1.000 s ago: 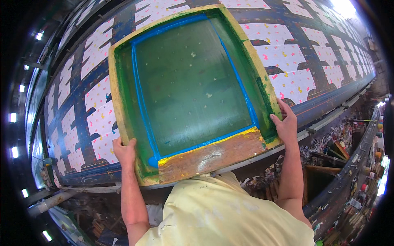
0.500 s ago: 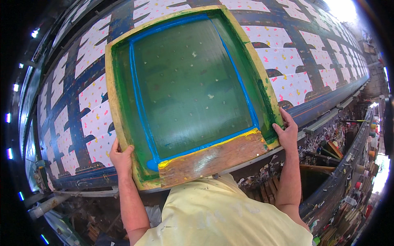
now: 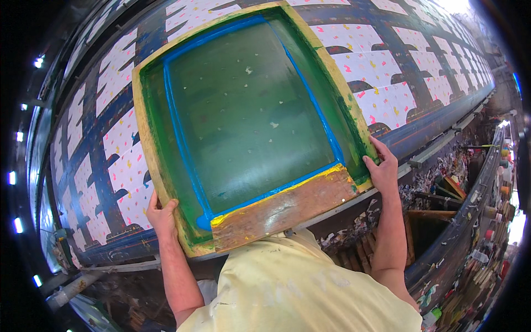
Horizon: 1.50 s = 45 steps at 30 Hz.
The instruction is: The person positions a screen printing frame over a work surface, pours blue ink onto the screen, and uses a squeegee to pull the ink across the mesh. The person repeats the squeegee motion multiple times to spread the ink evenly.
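Observation:
A large screen printing frame [image 3: 251, 119] with green mesh, blue taped borders and a pale, paint-stained wooden rim is held out before my body. My left hand [image 3: 162, 216] grips its near left edge, thumb on top. On the opposite side, my right hand [image 3: 381, 164] has hold of the near right edge, thumb also on top and the other fingers around the outside. A brown wooden board [image 3: 282, 206] with a yellow upper edge lies along the near end of the screen. Beneath the frame, cut fabric pieces [image 3: 381, 102] with pink and yellow prints are partly covered.
The long dark blue printing table [image 3: 437, 124] carries rows of white printed pieces and curves away to the right. A rail [image 3: 417, 160] runs along its near edge. At the right, a trough-like rack [image 3: 442, 265] holds wooden slats, scraps and small containers.
The frame has shifted slightly left and tilted a little, its right side rising in view. Both hands keep their grip and move with it.

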{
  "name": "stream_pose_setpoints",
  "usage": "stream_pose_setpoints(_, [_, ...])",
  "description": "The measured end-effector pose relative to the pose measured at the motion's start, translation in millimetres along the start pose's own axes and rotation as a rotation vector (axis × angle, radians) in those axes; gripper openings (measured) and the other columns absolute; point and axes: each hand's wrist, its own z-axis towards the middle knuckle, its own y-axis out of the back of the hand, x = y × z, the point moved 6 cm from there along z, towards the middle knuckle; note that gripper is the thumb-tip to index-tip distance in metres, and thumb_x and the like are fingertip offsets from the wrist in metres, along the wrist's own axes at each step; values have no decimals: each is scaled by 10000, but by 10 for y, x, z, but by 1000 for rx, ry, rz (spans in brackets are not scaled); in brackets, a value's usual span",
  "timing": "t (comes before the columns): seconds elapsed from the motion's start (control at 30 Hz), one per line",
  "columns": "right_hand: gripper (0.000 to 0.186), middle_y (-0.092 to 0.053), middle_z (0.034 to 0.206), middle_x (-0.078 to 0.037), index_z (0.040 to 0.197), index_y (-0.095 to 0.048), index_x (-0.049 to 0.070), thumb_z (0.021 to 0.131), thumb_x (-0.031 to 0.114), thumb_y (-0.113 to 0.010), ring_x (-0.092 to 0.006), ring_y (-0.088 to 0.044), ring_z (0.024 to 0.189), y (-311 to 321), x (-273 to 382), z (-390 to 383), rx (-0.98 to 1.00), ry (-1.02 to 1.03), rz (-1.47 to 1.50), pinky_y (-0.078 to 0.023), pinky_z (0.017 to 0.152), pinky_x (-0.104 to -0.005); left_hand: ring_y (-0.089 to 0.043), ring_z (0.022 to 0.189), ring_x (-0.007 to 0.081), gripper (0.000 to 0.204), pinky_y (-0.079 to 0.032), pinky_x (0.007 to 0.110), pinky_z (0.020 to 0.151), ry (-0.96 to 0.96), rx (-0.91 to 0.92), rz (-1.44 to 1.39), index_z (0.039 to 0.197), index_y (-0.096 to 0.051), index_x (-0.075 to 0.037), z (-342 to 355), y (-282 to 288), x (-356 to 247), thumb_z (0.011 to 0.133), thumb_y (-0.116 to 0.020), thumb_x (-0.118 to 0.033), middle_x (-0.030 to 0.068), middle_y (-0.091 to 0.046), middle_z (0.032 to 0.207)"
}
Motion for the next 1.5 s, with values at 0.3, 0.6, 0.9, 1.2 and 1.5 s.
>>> stream_pose_setpoints(0.3, [623,-739,1440,-218,1504,-690,20,900,-52,-827,-362,-711,1334,24,139,4,-22,-72,-70,-531,1180,-436,-750,1155,198,733,-600,328,1002,-25,-41,67,1570,-624,56,-8,56,49,855,-752,152,114,-761,1357])
stream_pose_setpoints(0.6, [532,-743,1423,-128,1290,-805,134,773,143,-931,-353,-697,1329,-607,1674,-767,506,676,-167,-561,1125,-503,-681,1281,244,774,-582,370,1028,-334,-147,475,1593,-609,0,128,142,-113,861,-860,27,137,-651,1460])
stream_pose_setpoints(0.9, [464,-764,1340,-116,1324,-788,117,865,82,-730,-338,-734,1208,-1162,1950,-1053,508,881,-448,-595,1027,-483,-594,1417,402,657,-473,490,1235,-616,-133,444,1495,-655,36,231,-84,-108,862,-822,-15,220,-629,1501])
stream_pose_setpoints(1.2, [435,-822,1075,-141,1205,-812,94,796,-25,-723,-373,-780,1016,-1429,2441,-863,616,754,-544,-615,925,-498,-606,1352,419,581,-484,517,1186,-635,-179,521,1427,-720,47,148,-175,-202,873,-826,-91,211,-653,1448])
stream_pose_setpoints(1.5, [551,-799,1253,-105,1295,-803,116,761,-14,-757,-333,-768,1115,-1435,2132,-1202,400,794,-572,-602,966,-479,-603,1354,417,562,-474,541,1173,-661,-193,578,1410,-730,39,119,-233,-258,876,-824,-108,198,-642,1438])
